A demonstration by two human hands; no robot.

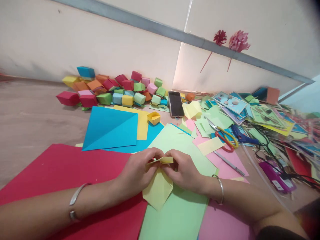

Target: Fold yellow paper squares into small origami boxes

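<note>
Between my two hands is a pale yellow folded paper (158, 191), its upper part bent up and its pointed lower flap hanging toward me. My left hand (138, 170) pinches the paper's left side, fingers curled behind it. On the right side, my right hand (183, 171) grips the same paper between thumb and fingers. Parts of the fold are hidden by the fingers. Beneath lies a light green sheet (172, 216), with a large red sheet (75, 166) to the left and a pink sheet (225, 223) to the right.
Many colourful paper boxes (125, 90) are heaped along the wall. A phone (176, 104), a blue sheet (112, 128) and a small yellow paper box (153, 118) lie ahead. Rightward are scissors (225, 136), a cutter knife (228, 163), a glue gun (242, 136) and a purple power strip (276, 176) with cords.
</note>
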